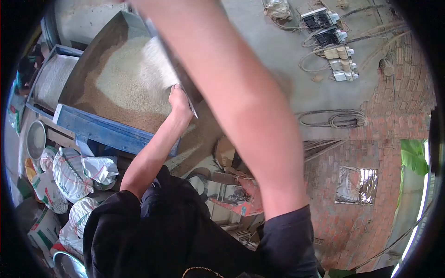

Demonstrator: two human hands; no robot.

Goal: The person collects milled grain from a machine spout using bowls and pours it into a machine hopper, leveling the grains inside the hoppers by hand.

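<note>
My left hand point(180, 101) grips the near edge of a thin metal pan point(184, 92), seen nearly edge-on and tilted. Pale grain point(155, 62) pours from it, blurred by motion, onto a heap of grain point(120, 76) inside a large metal hopper point(76, 74) with a blue frame. Across the upper middle stretches my right arm, raised and blurred; my right hand lies beyond the top edge of the picture, so its fingers are hidden.
White sacks point(69, 173) and a round metal basin point(36, 139) stand at the left, below the hopper. A red machine point(241, 197) is near my body on the right. Switches with cables point(331, 39) hang on the wall, above a brick section point(343, 160).
</note>
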